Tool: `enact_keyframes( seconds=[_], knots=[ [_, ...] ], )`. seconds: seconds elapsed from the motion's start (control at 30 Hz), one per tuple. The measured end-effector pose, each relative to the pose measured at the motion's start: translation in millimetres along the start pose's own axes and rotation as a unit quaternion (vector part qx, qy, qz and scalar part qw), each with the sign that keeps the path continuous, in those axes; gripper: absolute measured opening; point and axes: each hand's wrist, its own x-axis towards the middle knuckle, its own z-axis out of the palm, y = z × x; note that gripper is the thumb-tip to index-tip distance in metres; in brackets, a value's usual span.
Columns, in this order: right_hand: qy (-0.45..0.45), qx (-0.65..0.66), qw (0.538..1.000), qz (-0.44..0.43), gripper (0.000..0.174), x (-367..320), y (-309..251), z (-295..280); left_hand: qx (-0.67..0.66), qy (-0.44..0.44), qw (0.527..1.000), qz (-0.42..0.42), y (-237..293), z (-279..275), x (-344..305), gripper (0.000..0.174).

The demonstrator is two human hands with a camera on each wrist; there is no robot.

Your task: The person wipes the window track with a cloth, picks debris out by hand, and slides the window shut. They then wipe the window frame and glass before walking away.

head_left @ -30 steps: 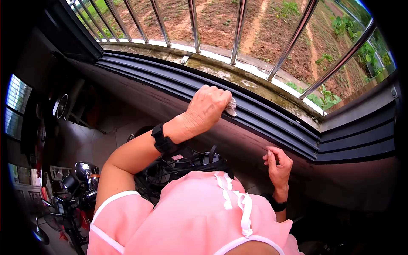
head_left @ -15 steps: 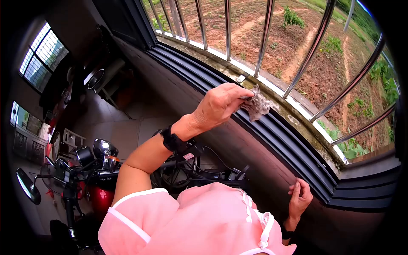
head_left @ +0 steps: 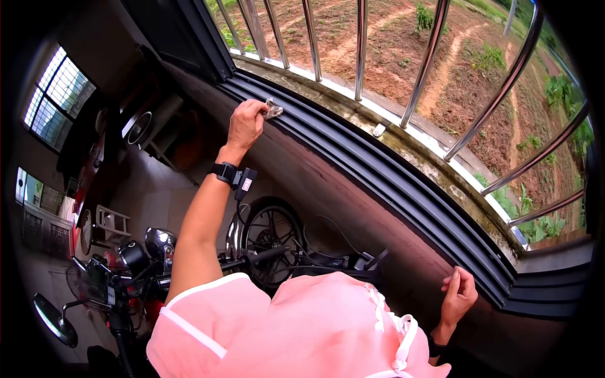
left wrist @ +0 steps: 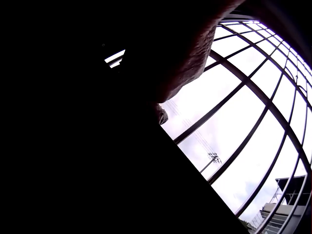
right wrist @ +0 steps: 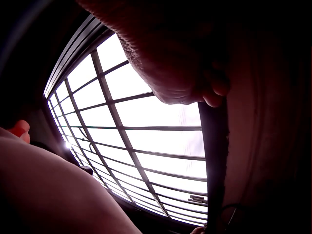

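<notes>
Evidently, the left hand (head_left: 246,125) pinches a crumpled grey-white rag, soft like cloth or paper (head_left: 273,111), at the inner edge of the long dark-grey metal window track (head_left: 378,165), near its far-left end; whether it presses there I cannot tell. The right hand (head_left: 459,295), fingers loosely bent and holding nothing, is beside the track's other end. For good wiping, I'd fold a cleaner face outward, push a fingertip into each groove and draw along it in one steady stroke, lifting grit out at the corner. Best keep off the mossy concrete strip (head_left: 435,169) outside, which could dirty the rag again.
</notes>
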Motion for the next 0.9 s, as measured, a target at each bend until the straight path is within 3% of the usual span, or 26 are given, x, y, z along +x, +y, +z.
enact_keyframes(
  seconds=[0.33, 0.57, 0.9],
  knots=[
    [-0.035, -0.013, 0.999, -0.019, 0.010, -3.9, 0.7, 5.6, 0.004, -0.058, 0.997, 0.057, 69.6, 3.2, -8.6, 0.018],
    [-0.015, -0.003, 1.000, -0.002, 0.008, -10.8, 14.5, -21.8, -0.018, -0.072, 0.992, 0.099, 172.9, 6.8, -27.2, 0.022],
    [-0.025, 0.004, 0.999, -0.025, 0.009, -21.2, 45.5, -76.7, -0.201, -0.130, 0.948, 0.211, 348.2, 35.6, -46.3, 0.018]
  ],
)
